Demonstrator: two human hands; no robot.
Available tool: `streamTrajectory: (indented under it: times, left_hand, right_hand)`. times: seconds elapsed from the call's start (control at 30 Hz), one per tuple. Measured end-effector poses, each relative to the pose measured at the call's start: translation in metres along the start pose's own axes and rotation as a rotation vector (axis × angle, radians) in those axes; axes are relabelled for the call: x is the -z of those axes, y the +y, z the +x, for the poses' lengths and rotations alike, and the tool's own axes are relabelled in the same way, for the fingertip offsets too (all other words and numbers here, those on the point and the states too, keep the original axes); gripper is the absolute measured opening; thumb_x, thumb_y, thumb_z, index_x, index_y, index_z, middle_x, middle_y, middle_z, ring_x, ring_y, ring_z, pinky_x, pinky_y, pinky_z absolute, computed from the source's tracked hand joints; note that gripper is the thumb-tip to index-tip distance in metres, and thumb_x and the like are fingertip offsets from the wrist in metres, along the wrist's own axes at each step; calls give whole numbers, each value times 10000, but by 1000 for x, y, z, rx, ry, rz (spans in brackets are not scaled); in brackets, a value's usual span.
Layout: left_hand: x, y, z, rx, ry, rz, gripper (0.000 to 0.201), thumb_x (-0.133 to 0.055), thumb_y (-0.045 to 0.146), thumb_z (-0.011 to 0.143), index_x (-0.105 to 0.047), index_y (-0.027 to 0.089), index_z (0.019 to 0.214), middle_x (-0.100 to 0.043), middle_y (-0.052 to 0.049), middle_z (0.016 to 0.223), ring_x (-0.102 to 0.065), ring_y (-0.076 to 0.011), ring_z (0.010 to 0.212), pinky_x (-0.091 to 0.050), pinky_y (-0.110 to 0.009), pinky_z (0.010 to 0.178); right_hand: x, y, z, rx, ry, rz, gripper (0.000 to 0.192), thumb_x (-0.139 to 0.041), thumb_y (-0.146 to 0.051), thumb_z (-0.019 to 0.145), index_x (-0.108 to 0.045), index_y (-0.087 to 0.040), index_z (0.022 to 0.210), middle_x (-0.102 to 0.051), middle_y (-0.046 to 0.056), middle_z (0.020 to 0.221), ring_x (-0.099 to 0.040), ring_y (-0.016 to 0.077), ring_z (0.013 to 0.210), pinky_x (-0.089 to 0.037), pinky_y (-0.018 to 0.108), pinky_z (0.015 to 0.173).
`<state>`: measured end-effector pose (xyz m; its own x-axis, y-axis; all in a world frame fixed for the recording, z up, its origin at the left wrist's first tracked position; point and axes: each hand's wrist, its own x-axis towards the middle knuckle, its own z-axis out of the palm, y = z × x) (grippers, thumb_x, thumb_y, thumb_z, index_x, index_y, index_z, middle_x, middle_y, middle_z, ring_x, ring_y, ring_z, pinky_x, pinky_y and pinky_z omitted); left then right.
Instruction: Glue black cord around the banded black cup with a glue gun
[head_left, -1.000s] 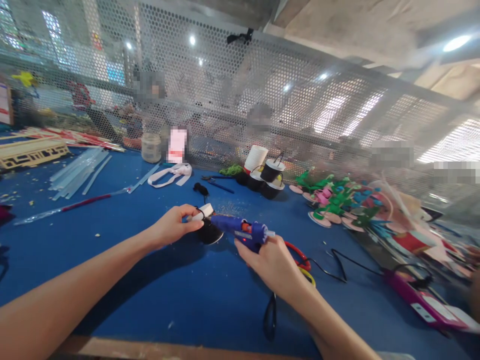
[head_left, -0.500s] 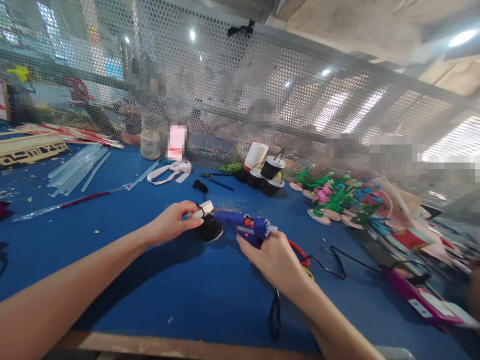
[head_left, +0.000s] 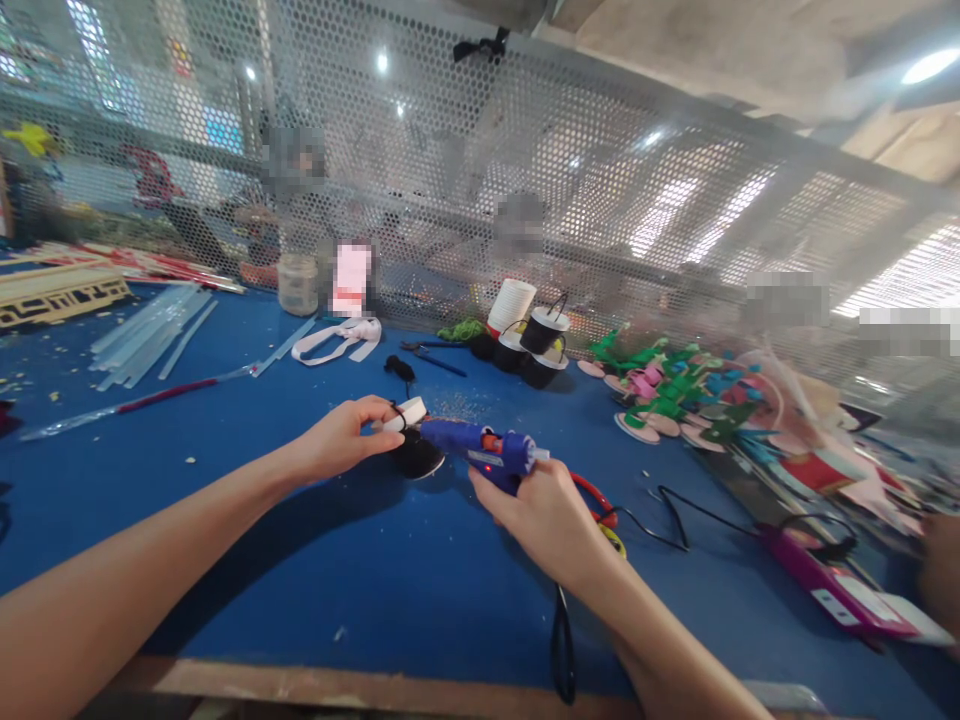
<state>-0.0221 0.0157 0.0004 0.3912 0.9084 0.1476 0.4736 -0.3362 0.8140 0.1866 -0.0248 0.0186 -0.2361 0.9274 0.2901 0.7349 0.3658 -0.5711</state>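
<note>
Fingers and thumb of my left hand (head_left: 349,435) are closed on a small black-and-white cup-shaped piece (head_left: 418,455); its upper part is white, its lower part dark, and a thin black cord crosses it. My right hand (head_left: 551,515) grips a blue hot glue gun (head_left: 484,447) with a lit red light, a glue stick standing out of its back. The gun's nozzle points left at the piece; whether it touches is too small to tell. A black fuzzy bit (head_left: 399,368) lies just beyond, on the blue table (head_left: 390,590).
Black cups with white rims (head_left: 544,335) stand at the back beside stacked white cups (head_left: 510,305). Pliers (head_left: 435,358), white ribbon (head_left: 341,342) and clear glue sticks (head_left: 150,335) lie around. Green and pink craft flowers (head_left: 660,395), red-handled tool (head_left: 596,500) and purple power strip (head_left: 832,585) are right.
The glue gun and my right hand have shifted slightly left and up. The cord loop below my right hand has swung a little right. My left hand keeps its hold.
</note>
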Motion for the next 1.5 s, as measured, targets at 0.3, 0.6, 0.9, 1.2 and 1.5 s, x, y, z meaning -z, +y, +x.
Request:
streamTrajectory:
  times: [0.3, 0.6, 0.9, 1.2, 1.5]
  left_hand:
    - [4, 3, -1, -27, -48, 30, 152, -488, 297, 717, -541, 163, 672, -553, -40, 957, -503, -186, 916, -335, -279, 846]
    - [8, -2, 1, -51, -116, -38, 141, -476, 292, 725, -529, 168, 683, -566, -39, 1031, -497, -190, 949, -348, -277, 846]
    - [8, 0, 1, -33, -117, -34, 157, -473, 298, 726, -489, 168, 640, -566, -30, 1025, -498, -187, 932, -354, -265, 831]
    - [10, -1, 0, -72, -147, -33, 159, -465, 293, 740, -573, 178, 759, -556, -29, 1078, -452, -200, 1065, -295, -277, 925]
    - [12, -2, 0, -31, -177, -67, 262, -477, 304, 740, -578, 195, 956, -571, -11, 1097, -460, -197, 1071, -308, -273, 930]
  right_hand:
    - [3, -2, 0, -61, -28, 27, 213, -470, -270, 685, -452, -184, 492, -456, -29, 392, -422, 94, 359, -333, 212, 378]
    - [11, 1, 7, -236, -82, 120, 292, -488, -341, 695, -431, -180, 458, -451, -28, 354, -429, 86, 314, -358, 202, 354]
    - [10, -1, 5, -223, -71, 138, 238, -491, -318, 692, -470, -177, 502, -442, -37, 345, -417, 87, 304, -347, 197, 337]
    - [11, 1, 6, -210, -91, 156, 191, -489, -303, 697, -506, -166, 565, -450, -37, 356, -427, 89, 314, -355, 193, 347]
    - [13, 4, 9, -208, -124, 168, 266, -478, -308, 709, -427, -181, 481, -457, -30, 356, -416, 77, 312, -355, 189, 354]
